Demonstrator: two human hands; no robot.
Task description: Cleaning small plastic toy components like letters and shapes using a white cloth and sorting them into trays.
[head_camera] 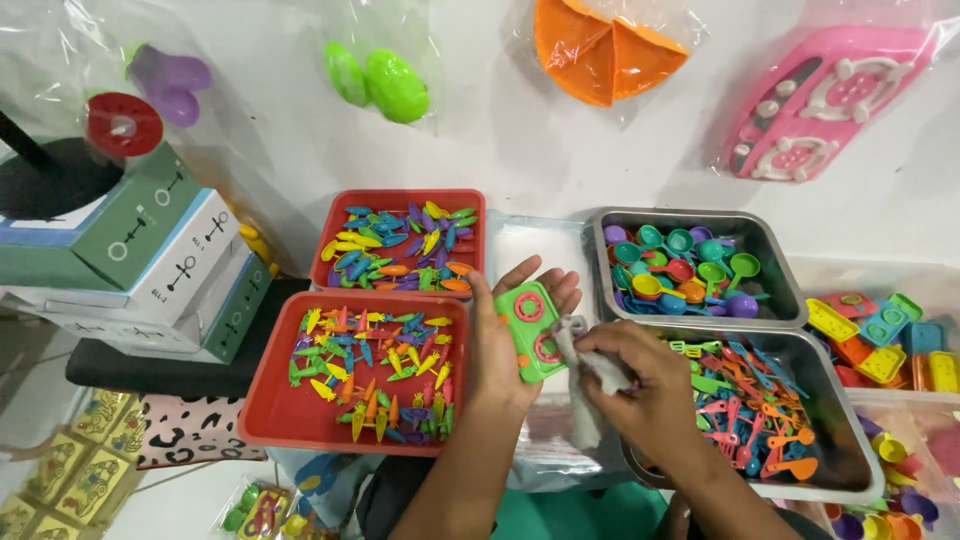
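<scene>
Left hand (497, 345) cradles a green toy stove plate (529, 328) with two red ring burners, grip closed around its lower edge, palm up. Right hand (640, 385) has its grip clamped on a grey cloth (590, 375), pressed against the plate's right edge. Plate sits above the gap between the near red tray (268, 425) of small coloured pieces and a metal tray (835, 440) of toy utensils.
</scene>
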